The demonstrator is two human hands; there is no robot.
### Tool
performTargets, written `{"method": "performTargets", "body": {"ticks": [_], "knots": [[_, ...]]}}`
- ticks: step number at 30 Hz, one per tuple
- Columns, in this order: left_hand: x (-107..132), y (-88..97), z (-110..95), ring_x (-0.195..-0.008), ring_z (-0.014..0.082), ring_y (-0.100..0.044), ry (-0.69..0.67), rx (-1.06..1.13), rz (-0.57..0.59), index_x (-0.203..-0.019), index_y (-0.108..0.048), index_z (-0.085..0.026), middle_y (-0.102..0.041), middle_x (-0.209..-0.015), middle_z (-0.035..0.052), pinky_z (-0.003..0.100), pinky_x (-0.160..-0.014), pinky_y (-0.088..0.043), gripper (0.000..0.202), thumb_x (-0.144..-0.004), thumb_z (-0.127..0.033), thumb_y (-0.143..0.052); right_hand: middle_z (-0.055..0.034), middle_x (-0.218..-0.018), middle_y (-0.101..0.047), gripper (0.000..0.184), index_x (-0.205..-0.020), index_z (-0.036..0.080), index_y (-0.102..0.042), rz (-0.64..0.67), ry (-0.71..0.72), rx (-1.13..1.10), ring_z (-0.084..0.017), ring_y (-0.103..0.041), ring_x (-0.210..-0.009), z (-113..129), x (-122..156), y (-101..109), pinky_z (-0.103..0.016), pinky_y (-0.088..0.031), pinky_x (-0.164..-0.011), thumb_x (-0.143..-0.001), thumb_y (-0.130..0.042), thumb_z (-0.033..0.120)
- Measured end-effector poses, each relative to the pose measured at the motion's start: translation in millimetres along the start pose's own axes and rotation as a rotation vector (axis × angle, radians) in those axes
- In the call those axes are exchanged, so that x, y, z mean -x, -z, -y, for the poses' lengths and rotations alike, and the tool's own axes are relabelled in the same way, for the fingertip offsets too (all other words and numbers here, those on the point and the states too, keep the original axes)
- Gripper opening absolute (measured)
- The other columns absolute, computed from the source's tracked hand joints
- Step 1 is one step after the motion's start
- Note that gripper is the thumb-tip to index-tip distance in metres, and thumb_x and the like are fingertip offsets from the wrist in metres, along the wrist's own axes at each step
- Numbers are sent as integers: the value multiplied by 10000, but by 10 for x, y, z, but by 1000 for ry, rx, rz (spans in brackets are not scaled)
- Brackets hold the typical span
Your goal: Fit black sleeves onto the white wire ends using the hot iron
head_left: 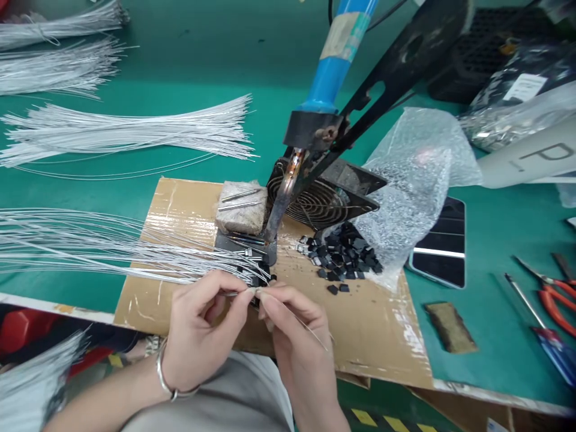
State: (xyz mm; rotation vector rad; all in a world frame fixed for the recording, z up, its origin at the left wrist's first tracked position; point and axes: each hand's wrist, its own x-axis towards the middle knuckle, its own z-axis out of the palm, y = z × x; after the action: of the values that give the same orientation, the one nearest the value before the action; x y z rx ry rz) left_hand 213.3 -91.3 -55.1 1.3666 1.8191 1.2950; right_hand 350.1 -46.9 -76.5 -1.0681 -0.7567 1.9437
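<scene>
My left hand point(204, 336), with a metal bangle at the wrist, is closed in a pinch, thumb against forefinger. A bit of thin wire shows in the gap of its fingers. Tip to tip with it, my right hand point(299, 342) is also pinched shut. A thin wire point(312, 333) runs out of the right fingers toward the lower right. Whatever sits between the two sets of fingertips is too small to make out. Just behind them lies a fan of white wires point(180, 252), with small metal and black parts at the ends.
A blue-handled soldering iron point(330, 72) on a black stand points down by a worn block point(243, 210). Around are a round-grilled fan point(324, 201), black chips point(348, 252), a bubble-wrap bag point(405, 180), a phone point(440, 246), orange-handled pliers point(558, 300) and a wire bundle point(130, 132). Cardboard point(369, 342) lies underneath.
</scene>
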Motion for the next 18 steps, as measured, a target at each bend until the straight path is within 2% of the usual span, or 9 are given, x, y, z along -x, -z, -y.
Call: {"method": "performTargets", "body": {"ticks": [6, 9, 11, 12, 14, 15, 16, 18], "knots": [[-9, -39, -17, -533, 108, -573, 42, 48, -8, -832, -674, -196, -648, -647, -13, 207, -479, -427, 139, -963, -153, -654, 5, -669, -689, 120, -747, 293, -862, -49, 80, -29, -124, -571, -633, -75, 4, -80, -241, -477, -620, -799, -889, 398], [-27, -23, -30, -514, 103, -552, 52, 49, -3, -804, -672, -197, -632, -625, -19, 205, -465, -412, 158, -958, -164, -654, -9, -727, -728, 93, -818, 294, -873, -41, 136, 63, -137, -602, -653, -71, 12, -27, -253, -492, -621, -852, -851, 378], [-44, 6, -30, -487, 95, -516, 70, 40, 0, -801, -680, -201, -619, -602, -29, 202, -443, -383, 152, -949, -174, -663, -34, -778, -757, 197, -913, 279, -883, -47, 233, 171, -146, -618, -655, -22, 20, 102, -261, -494, -597, -941, -754, 425], [-54, 25, -25, -481, 92, -505, 85, 35, 1, -805, -686, -203, -619, -597, -32, 201, -437, -372, 144, -946, -178, -668, -51, -802, -773, 304, -950, 267, -885, -63, 306, 225, -154, -630, -654, 19, 26, 195, -270, -498, -585, -996, -665, 472], [-75, 65, -3, -493, 92, -513, 113, 36, -1, -831, -700, -209, -642, -615, -30, 196, -438, -367, 111, -937, -182, -679, -68, -814, -797, 511, -971, 255, -886, -150, 454, 331, -166, -654, -638, 120, 40, 421, -289, -516, -568, -1075, -472, 536], [-85, 83, 11, -509, 92, -530, 127, 40, -4, -855, -709, -212, -665, -642, -25, 194, -445, -373, 86, -931, -183, -686, -63, -793, -798, 566, -944, 258, -885, -255, 524, 402, -166, -659, -634, 174, 48, 541, -291, -514, -567, -1096, -414, 533], [-94, 98, 26, -526, 93, -550, 138, 44, -8, -876, -717, -216, -690, -675, -19, 191, -452, -381, 65, -926, -182, -694, -50, -774, -789, 526, -940, 259, -880, -346, 586, 515, -169, -673, -661, 223, 55, 655, -291, -520, -589, -1102, -435, 488], [-106, 120, 52, -555, 96, -585, 149, 44, -10, -904, -730, -222, -722, -724, -10, 189, -468, -398, 49, -916, -181, -707, -34, -793, -777, 261, -930, 233, -862, -449, 681, 829, -166, -677, -698, 294, 59, 847, -292, -525, -638, -1019, -660, 372]]}}
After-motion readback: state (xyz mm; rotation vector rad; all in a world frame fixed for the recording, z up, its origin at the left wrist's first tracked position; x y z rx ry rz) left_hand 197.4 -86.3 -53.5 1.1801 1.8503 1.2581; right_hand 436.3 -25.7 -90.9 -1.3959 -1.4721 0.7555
